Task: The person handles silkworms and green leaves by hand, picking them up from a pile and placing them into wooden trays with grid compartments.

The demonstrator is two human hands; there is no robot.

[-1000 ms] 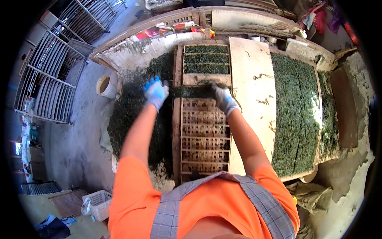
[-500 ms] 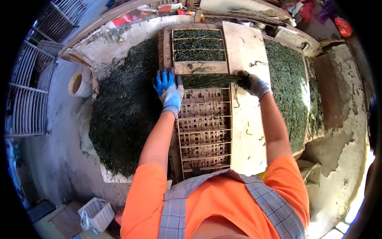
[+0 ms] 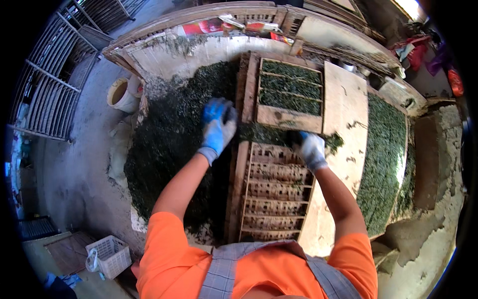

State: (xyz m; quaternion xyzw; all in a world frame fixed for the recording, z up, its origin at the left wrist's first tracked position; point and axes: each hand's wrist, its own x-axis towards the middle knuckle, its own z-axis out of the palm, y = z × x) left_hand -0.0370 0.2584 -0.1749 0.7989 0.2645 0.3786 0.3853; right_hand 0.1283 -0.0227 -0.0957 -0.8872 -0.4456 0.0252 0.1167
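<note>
My left hand, in a blue and white glove, is over the heap of dark green, seaweed-like strands, thumb apart from the other fingers. It holds nothing that I can see. My right hand, gloved alike, is closed at the right end of a row of green strands; a tuft sticks out past it, and its fingertips are partly hidden. This row lies in a divided wooden frame, just below a wooden bar. Filled rows lie beyond the bar; nearer rows show bare woven lattice.
A pale board with stray strands lies right of the frame, and a filled green sheet beyond it. At left are a bucket and slatted racks. A white plastic crate stands at lower left.
My left hand has left the left end of the row and moved onto the heap. My right hand stays near the row's right end, now with a tuft showing beyond it. The view has shifted.
</note>
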